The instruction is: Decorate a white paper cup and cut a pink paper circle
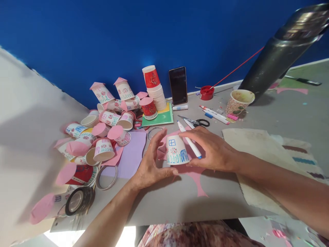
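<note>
A white paper cup (176, 151) with a blue window, red flowers, green grass and a blue door drawn on it is upside down between my hands. My left hand (153, 161) is spread at its left side, fingers and thumb apart, the thumb near its lower edge. My right hand (212, 149) holds the cup's right side, fingertips at the top and thumb at the lower rim. A white marker with a blue end (189, 140) slants along that hand between thumb and fingers. Pink paper scraps (197, 181) lie behind and under the cup.
Decorated cups with pink roofs (104, 150) crowd the left. Behind are stacked cups (157, 97), a phone (178, 85), scissors (196, 121), and a red pot (207, 92). A patterned cup (239, 102), dark flask (272, 61), and cloth (253, 154) are right. Tape rolls (107, 177) lie left.
</note>
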Available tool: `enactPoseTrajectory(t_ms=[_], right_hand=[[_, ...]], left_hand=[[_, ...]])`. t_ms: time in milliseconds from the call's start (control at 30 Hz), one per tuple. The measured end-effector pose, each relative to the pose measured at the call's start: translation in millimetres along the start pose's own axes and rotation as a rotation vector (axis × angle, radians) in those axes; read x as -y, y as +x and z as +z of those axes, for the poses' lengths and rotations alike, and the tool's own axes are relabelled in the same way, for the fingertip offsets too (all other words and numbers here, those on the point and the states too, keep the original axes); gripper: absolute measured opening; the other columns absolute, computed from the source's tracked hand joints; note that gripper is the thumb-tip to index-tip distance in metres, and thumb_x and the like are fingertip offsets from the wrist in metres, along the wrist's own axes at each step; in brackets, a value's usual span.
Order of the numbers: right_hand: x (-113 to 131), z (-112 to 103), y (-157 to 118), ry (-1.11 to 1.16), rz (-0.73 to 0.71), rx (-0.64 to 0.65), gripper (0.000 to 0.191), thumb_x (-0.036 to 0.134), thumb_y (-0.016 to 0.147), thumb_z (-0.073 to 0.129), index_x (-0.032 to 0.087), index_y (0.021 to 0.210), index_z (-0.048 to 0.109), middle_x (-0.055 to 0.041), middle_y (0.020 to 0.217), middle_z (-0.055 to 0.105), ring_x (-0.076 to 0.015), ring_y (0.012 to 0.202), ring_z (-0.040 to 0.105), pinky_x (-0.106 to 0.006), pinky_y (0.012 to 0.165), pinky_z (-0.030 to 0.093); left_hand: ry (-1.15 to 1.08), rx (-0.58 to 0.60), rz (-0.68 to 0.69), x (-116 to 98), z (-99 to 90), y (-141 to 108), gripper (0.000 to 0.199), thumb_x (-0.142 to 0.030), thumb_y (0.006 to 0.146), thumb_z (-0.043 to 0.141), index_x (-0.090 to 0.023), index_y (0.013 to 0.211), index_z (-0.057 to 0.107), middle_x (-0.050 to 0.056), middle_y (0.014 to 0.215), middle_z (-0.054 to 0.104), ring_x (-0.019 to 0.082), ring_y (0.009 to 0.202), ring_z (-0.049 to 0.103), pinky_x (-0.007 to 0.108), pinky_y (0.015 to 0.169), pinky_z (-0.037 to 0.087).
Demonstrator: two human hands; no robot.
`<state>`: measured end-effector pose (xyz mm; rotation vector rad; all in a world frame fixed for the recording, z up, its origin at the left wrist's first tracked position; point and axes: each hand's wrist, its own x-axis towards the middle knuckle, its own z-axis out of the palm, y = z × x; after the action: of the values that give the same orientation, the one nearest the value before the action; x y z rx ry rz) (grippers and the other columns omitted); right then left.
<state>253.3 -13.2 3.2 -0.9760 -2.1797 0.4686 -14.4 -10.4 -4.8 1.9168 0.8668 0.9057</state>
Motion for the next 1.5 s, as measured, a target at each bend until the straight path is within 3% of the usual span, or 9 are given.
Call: enactPoseTrajectory(t_ms=[133,367,500,667,867,1000,1200,1333,1500], right_hand=[[1,0,1,0.001,0.002,0.030,0.082,0.045,0.075,0.093,0.027,0.147,0.058,-0.0140,0.136,0.072,-0.0377,0.125,0.066,-0.055,0.101,0.058],[-2,-3,0,0.109,-0.039,-0.044,0.086,0.050,0.077,0.093,0.027,0.150,0.054,-0.0143,0.140,0.070,-0.0350,0.123,0.067,-0.051,0.102,0.058],[1,-2,2,0.046,-0.027,-0.021,0.080,0.051,0.076,0.092,0.028,0.145,0.060,-0.0135,0.131,0.074,-0.0355,0.115,0.070,-0.052,0.098,0.058],[2,0,2,0.003,-0.047,0.019,0.085,0.054,0.075,0.093,0.025,0.147,0.058,-0.0149,0.131,0.073,-0.0371,0.118,0.068,-0.055,0.102,0.057],[7,-13,-4,0.146,-0.032,-0.199,0.060,0.042,0.096,0.076,0.033,0.151,0.054,-0.0090,0.123,0.075,-0.0312,0.110,0.072,-0.048,0.098,0.060],[16,-17,-5,0.275,-0.084,-0.152,0.077,0.054,0.089,0.081,0.041,0.157,0.047,-0.0085,0.117,0.076,-0.0338,0.105,0.073,-0.049,0.094,0.063],[19,-13,-4,0.288,-0.184,-0.237,0.037,0.021,0.103,0.064,0.033,0.138,0.067,-0.0039,0.086,0.079,-0.0232,0.072,0.069,-0.039,0.070,0.058],[19,-8,-5,0.333,-0.233,-0.226,0.032,0.020,0.099,0.071,0.030,0.130,0.073,-0.0056,0.095,0.083,-0.0218,0.076,0.072,-0.038,0.071,0.059],[26,-5,-4,0.276,-0.231,-0.216,0.026,0.012,0.096,0.072,0.026,0.117,0.074,-0.0044,0.088,0.081,-0.0197,0.074,0.073,-0.034,0.070,0.059]], left_hand=[[0.104,0.039,-0.048,-3,-6.4,-1,0.093,-0.042,0.078,0.093,-0.034,0.159,0.047,0.013,0.165,0.050,0.041,0.150,0.050,0.061,0.123,0.045],[-0.268,0.019,-0.004,7,-1.3,0,0.093,-0.043,0.078,0.094,-0.039,0.158,0.047,0.011,0.169,0.045,0.037,0.155,0.047,0.057,0.126,0.044],[-0.075,0.048,-0.011,-1,-5.7,0,0.101,-0.050,0.074,0.094,-0.039,0.161,0.044,0.011,0.172,0.038,0.040,0.158,0.039,0.059,0.128,0.039],[0.182,0.071,0.009,-14,-10.8,1,0.092,-0.046,0.079,0.092,-0.038,0.160,0.046,0.013,0.156,0.054,0.037,0.140,0.056,0.055,0.111,0.056],[0.238,0.017,0.102,-8,-11.9,1,0.093,-0.030,0.082,0.089,-0.037,0.161,0.042,0.012,0.151,0.053,0.034,0.139,0.057,0.053,0.113,0.056],[0.254,-0.055,0.113,-5,-9.9,2,0.088,-0.017,0.080,0.081,-0.035,0.158,0.043,0.012,0.149,0.052,0.034,0.140,0.055,0.054,0.114,0.055],[0.295,-0.137,0.133,-9,-9.7,3,0.082,-0.013,0.078,0.074,-0.032,0.153,0.046,0.013,0.147,0.054,0.034,0.138,0.054,0.053,0.111,0.056],[0.305,-0.145,0.142,-9,-10.7,3,0.081,-0.015,0.077,0.074,-0.030,0.151,0.045,0.013,0.147,0.053,0.034,0.136,0.054,0.054,0.111,0.055],[0.312,-0.132,0.148,-10,-9.7,2,0.082,-0.014,0.076,0.074,-0.030,0.151,0.044,0.014,0.147,0.052,0.035,0.136,0.055,0.055,0.112,0.053]])
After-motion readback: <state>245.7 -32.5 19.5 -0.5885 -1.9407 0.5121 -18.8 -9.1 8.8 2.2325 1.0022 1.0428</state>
